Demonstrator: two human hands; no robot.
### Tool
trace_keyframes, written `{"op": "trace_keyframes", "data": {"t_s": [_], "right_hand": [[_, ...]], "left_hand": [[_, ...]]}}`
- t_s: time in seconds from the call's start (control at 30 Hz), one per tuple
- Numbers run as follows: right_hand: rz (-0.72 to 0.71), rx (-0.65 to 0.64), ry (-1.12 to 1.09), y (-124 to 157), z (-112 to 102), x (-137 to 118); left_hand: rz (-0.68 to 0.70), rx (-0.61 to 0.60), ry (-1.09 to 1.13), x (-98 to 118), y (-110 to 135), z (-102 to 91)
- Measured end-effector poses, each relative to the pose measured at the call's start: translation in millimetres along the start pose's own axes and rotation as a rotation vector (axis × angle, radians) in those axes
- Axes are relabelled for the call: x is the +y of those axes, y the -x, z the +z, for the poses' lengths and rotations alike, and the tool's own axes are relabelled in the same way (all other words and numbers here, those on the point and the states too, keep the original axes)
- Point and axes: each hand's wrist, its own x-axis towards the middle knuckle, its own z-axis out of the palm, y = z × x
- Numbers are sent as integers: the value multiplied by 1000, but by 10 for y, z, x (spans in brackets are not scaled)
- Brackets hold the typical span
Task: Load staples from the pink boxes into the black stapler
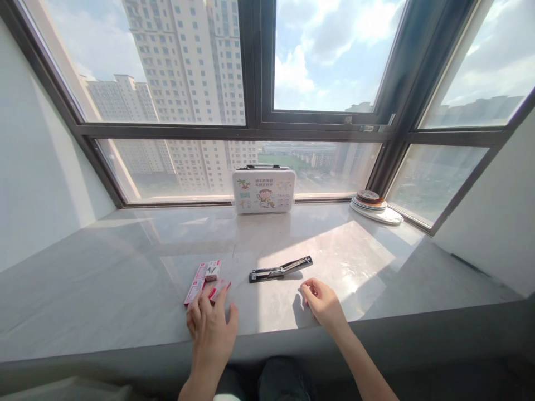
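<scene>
My left hand (213, 323) is over the pink-and-white boxes on the left, its fingers apart and the thumb out to the side. Its fingertips reach a flat pink-and-white box (218, 287), partly hidden under them. Beside it lie a long pink-and-white box (198, 284) and a small white-and-red box (212, 270) with a stapler picture on it. A black stapler (281, 269) lies swung open in the middle, its metal channel showing. To its lower right, my right hand (322, 303) is closed with fingertips pinched together. What the pinch holds, if anything, is hidden.
A white case (264, 191) with cartoon prints and a black handle stands against the window. Several stacked round plates or mats (374, 206) sit in the right back corner. The grey marbled sill (125, 278) ends at a front edge near my knees.
</scene>
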Motion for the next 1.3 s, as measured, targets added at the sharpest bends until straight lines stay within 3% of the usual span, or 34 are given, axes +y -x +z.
{"op": "trace_keyframes", "data": {"t_s": [0.1, 0.2, 0.3, 0.4, 0.5, 0.67, 0.73, 0.87, 1.03, 1.17, 1.3], "right_hand": [[-44, -163, 181, -5, 79, -201], [6, -359, 168, -63, 245, -354], [20, -438, 139, -164, 386, -391], [34, -454, 147, -268, 362, -328], [53, -452, 201, -335, 178, -243], [-25, -325, 383, -353, -74, -347], [-113, -315, 449, -345, -44, -495], [-268, -415, 560, -356, 186, -783], [-364, -493, 664, -440, 380, -924], [-422, -510, 649, -441, 291, -908], [-437, -429, 416, -385, 125, -725]], "left_hand": [[88, -144, 212, 36, 11, -3], [222, -355, 485, 200, -58, 33], [257, -457, 665, 376, -162, 99], [262, -472, 725, 412, -255, 159], [238, -472, 728, 332, -303, 183], [230, -479, 664, 289, -292, 161], [221, -479, 647, 312, -285, 145], [216, -491, 671, 331, -289, 119], [219, -519, 709, 307, -296, 119], [215, -515, 706, 304, -295, 135], [219, -490, 678, 315, -294, 137]]}}
